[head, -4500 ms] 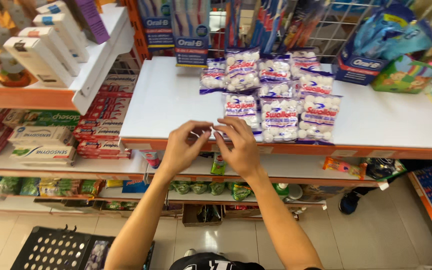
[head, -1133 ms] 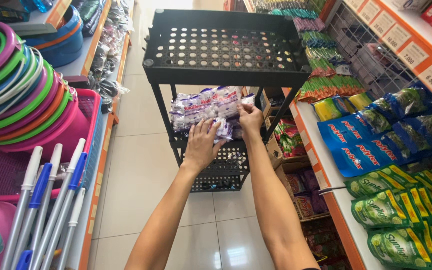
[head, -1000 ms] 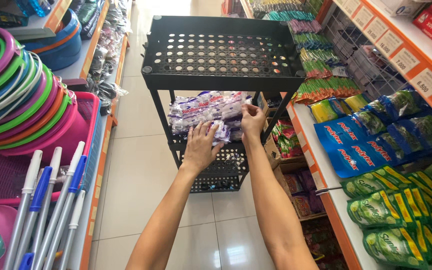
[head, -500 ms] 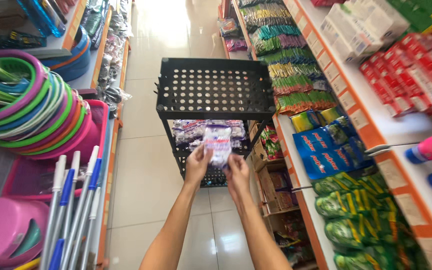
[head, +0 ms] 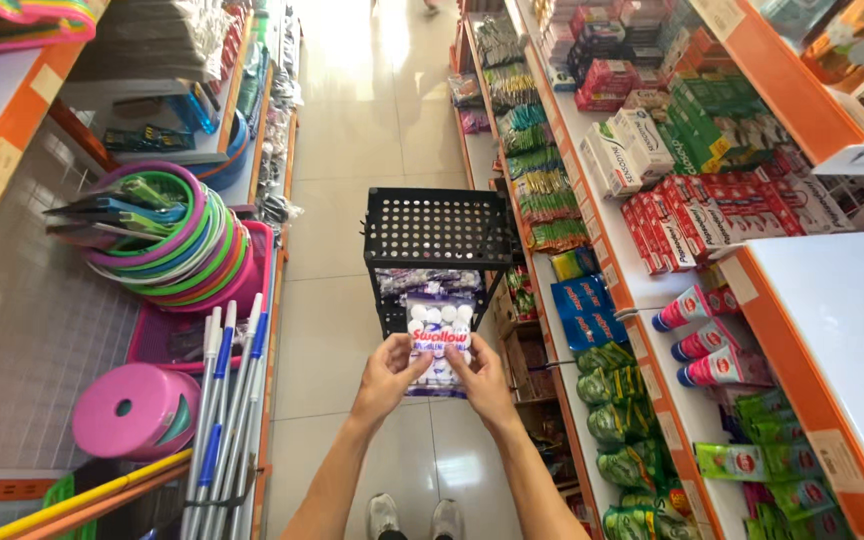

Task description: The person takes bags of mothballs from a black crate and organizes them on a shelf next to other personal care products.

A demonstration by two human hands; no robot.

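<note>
Pinching 1 packet of white balls (head: 440,340) between our left hand (head: 389,376) and right hand (head: 480,377) (fingers closed on edges); thin plastic could slip onto floor.

My left hand (head: 388,375) and right hand (head: 480,378) cover the lower edge of the clear packet of white balls (head: 439,335). Behind it, the black trolley (head: 439,228) hides most of the packets on its lower tier. My shoes (head: 414,518) are cut off by the bottom edge.
</note>
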